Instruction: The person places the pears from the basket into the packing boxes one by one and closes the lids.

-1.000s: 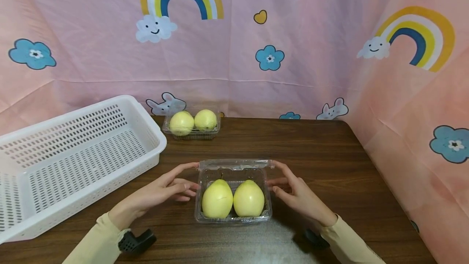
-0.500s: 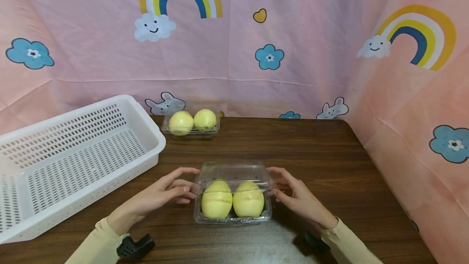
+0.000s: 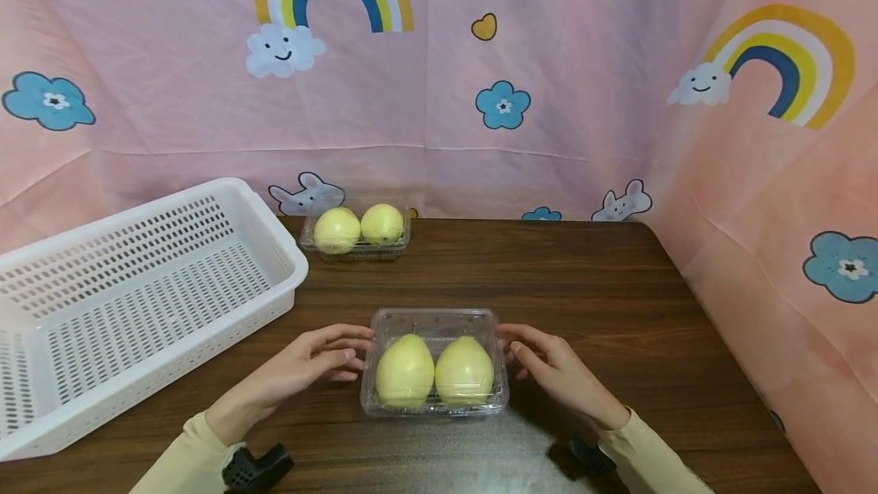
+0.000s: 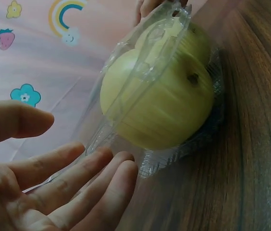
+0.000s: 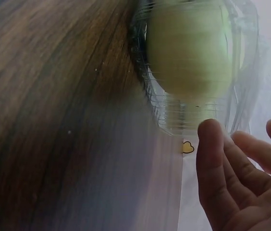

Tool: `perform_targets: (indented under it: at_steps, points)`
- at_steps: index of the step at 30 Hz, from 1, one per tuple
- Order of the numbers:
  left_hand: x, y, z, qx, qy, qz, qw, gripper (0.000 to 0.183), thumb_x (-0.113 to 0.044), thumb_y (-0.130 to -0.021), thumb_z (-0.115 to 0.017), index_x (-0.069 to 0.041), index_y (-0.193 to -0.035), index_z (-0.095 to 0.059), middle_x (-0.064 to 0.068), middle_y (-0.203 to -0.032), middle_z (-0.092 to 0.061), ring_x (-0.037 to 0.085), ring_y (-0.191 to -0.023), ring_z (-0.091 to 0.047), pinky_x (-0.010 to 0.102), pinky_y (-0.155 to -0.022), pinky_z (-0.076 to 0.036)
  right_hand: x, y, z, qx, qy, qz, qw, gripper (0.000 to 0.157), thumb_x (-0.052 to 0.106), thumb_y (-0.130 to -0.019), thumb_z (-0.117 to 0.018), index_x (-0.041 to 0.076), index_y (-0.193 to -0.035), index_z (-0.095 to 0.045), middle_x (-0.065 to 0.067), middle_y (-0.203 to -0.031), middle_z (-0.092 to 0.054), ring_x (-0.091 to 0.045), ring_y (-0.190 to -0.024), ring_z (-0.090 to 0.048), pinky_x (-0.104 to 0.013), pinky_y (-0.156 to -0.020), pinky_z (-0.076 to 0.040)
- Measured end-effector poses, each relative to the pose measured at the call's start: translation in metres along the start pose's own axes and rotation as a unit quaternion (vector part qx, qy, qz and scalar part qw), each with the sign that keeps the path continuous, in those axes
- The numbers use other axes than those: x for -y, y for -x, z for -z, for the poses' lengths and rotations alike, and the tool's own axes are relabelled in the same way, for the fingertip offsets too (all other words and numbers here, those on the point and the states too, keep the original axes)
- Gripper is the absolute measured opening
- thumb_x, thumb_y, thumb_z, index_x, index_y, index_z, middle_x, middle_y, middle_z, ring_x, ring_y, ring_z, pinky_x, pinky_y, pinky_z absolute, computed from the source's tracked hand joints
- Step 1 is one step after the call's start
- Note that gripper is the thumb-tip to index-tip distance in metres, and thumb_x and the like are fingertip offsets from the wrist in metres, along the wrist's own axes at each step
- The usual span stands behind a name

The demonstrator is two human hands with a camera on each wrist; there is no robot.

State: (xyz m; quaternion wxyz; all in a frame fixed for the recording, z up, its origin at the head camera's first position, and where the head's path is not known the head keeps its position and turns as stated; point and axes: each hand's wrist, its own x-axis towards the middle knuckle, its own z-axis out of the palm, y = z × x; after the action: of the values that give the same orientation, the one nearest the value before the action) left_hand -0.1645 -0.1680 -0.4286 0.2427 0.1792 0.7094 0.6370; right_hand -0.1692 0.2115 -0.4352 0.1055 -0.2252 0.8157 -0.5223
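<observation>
In the head view, a clear plastic clamshell box (image 3: 435, 322) sits on the table with two yellow-green pears, a left pear (image 3: 405, 370) and a right pear (image 3: 464, 370). Its see-through lid lies over them. My left hand (image 3: 302, 363) is at the box's left side, and the left wrist view has its fingertips (image 4: 121, 159) right at the plastic, thumb held apart. On the other side is my right hand (image 3: 559, 372), fingers stretched toward the wall. Close to the box's corner are its fingertips (image 5: 210, 132) in the right wrist view. Neither hand grips anything.
A large white perforated basket (image 3: 296, 280) stands on the left of the dark wooden table (image 3: 549, 273). At the back edge sits a second clear box (image 3: 370, 252) with two more pears. A pink patterned cloth (image 3: 439, 97) hangs behind and along the right.
The box's lid has swung from standing up at the back, forward and down over the pears. Both hands have come slightly lower along the sides. Basket and second box stay put.
</observation>
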Motion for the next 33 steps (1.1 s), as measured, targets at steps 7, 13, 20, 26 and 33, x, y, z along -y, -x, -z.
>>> perform_targets:
  at_steps: [7,13,20,26,33]
  points:
    - [0.0,-0.002,-0.001,-0.012,0.001,0.003,0.9999,0.046,-0.012,-0.102,-0.048,0.009,-0.141,-0.038,0.029,-0.141,-0.039,0.03,-0.112,-0.057,0.036,-0.089,-0.05,-0.003,-0.005,-0.001,0.001,-0.003,0.007,1.0,0.04,0.012,-0.102,-0.05,-0.002,-0.139,-0.048,-0.021,-0.132,-0.053,-0.029,-0.097,-0.061,-0.041,-0.068,-0.055]
    - [0.002,-0.005,-0.002,-0.011,-0.016,-0.004,0.9998,0.052,-0.012,-0.1,-0.053,0.006,-0.145,-0.034,0.027,-0.148,-0.032,0.026,-0.111,-0.058,0.036,-0.087,-0.051,-0.006,-0.012,-0.002,0.017,-0.014,0.01,1.0,0.052,0.005,-0.098,-0.056,0.0,-0.146,-0.038,-0.024,-0.136,-0.044,-0.034,-0.102,-0.058,-0.041,-0.068,-0.055]
    - [0.006,-0.01,-0.003,-0.023,-0.057,-0.004,0.9981,0.068,-0.016,-0.094,-0.064,-0.001,-0.15,-0.029,0.027,-0.142,-0.04,0.027,-0.106,-0.06,0.032,-0.085,-0.05,-0.006,-0.017,-0.004,0.028,-0.008,-0.008,1.0,0.068,-0.001,-0.089,-0.059,0.006,-0.151,-0.031,-0.02,-0.134,-0.04,-0.034,-0.105,-0.051,-0.039,-0.067,-0.055]
    - [0.007,-0.013,-0.007,-0.034,-0.068,-0.025,0.9968,0.074,-0.012,-0.09,-0.069,-0.002,-0.151,-0.027,0.027,-0.145,-0.024,0.034,-0.109,-0.057,0.031,-0.078,-0.052,-0.007,-0.02,-0.003,0.043,0.001,-0.019,0.999,0.077,0.002,-0.088,-0.061,0.012,-0.154,-0.023,-0.018,-0.142,-0.032,-0.035,-0.112,-0.048,-0.034,-0.07,-0.051]
    - [0.004,-0.016,-0.012,-0.06,-0.107,-0.032,0.9919,0.077,-0.011,-0.088,-0.072,0.0,-0.15,-0.028,0.024,-0.126,-0.041,0.028,-0.097,-0.062,0.031,-0.072,-0.053,-0.002,-0.023,-0.002,0.059,-0.003,-0.042,0.997,0.08,0.005,-0.089,-0.061,0.013,-0.155,-0.017,-0.017,-0.114,-0.047,-0.026,-0.089,-0.055,-0.035,-0.067,-0.051]
